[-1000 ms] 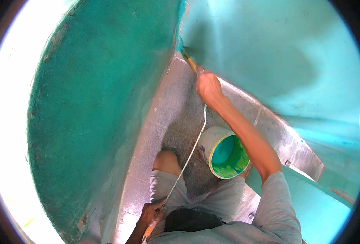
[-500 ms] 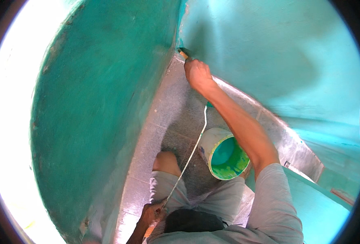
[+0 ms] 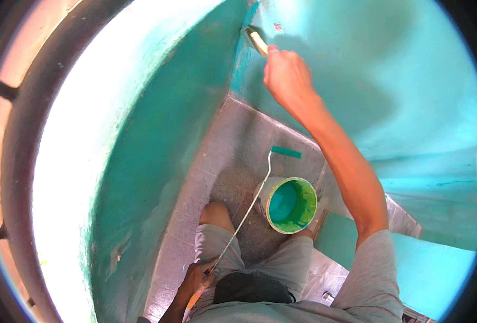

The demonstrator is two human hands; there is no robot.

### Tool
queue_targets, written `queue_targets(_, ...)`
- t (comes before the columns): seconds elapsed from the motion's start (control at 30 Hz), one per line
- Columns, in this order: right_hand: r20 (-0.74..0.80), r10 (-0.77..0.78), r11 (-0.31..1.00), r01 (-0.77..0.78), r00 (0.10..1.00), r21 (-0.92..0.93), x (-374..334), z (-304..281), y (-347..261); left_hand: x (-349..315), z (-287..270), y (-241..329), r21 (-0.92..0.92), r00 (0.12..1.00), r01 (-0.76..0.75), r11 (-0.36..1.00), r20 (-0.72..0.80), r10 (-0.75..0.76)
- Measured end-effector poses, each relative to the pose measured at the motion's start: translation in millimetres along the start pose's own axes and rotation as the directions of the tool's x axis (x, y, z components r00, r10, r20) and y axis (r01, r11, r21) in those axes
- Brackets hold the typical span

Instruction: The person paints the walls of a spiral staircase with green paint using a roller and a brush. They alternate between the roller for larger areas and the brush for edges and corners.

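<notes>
My right hand (image 3: pixel 288 74) is closed round the pale handle of a paintbrush (image 3: pixel 257 42). The brush's dark head touches the corner where two turquoise-green walls meet, on a streak of fresher, darker paint (image 3: pixel 239 67). Low in front of me, my left hand (image 3: pixel 200 277) grips the orange handle of a paint roller (image 3: pixel 286 152). Its long white rod slants up and away, past the bucket, to a narrow green roller head above the floor. A paint bucket (image 3: pixel 266 207) stands between my knees, its inside smeared green and yellow, with turquoise paint at the bottom.
The left wall (image 3: pixel 158 145) ends in a bright, rounded edge, with a dark curved rail (image 3: pixel 20 161) beyond it. Grey tiled floor (image 3: pixel 195 177) runs between the walls. A turquoise ledge (image 3: pixel 411 258) lies at right, and a small metal cylinder (image 3: pixel 328 296) is near my right hip.
My right hand and the brush have moved up the corner from near the floor. My view has shifted, showing the whole roller head and the rail at left. My left hand keeps its grip.
</notes>
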State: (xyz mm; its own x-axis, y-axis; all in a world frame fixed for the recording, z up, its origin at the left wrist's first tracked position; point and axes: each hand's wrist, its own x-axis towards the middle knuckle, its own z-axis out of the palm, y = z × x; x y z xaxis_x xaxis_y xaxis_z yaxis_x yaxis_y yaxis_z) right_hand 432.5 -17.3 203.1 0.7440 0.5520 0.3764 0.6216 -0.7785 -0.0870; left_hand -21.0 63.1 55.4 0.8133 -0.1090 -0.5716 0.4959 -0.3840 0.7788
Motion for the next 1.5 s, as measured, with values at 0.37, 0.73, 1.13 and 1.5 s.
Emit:
queue_targets(0.37, 0.302, 0.068, 0.993, -0.095, 0.951, 0.075, -66.8, 132.0, 17.9, -1.7, 4.3, -6.8, -0.031, 0.999, -0.023, 0.999, -0.044, 0.022)
queue_targets(0.73, 0.076, 0.128, 0.991, -0.125, 0.989, -0.046, -67.0, 92.0, -7.1, -0.6, 0.6, -6.2, -0.027, 1.000, -0.011, 1.000, -0.025, 0.011)
queue_targets(1.13, 0.083, 0.124, 0.990, -0.128, 0.989, 0.052, -11.4, 60.4, 10.3, 0.9, 2.5, -8.4, -0.023, 1.000, -0.018, 1.000, -0.012, 0.017)
queue_targets(1.5, -0.508, 0.063, 0.995, -0.016, 0.859, 0.097, -15.8, 16.8, -11.5, -2.7, -1.4, -3.8, -0.029, 1.000, 0.001, 1.000, -0.013, -0.002)
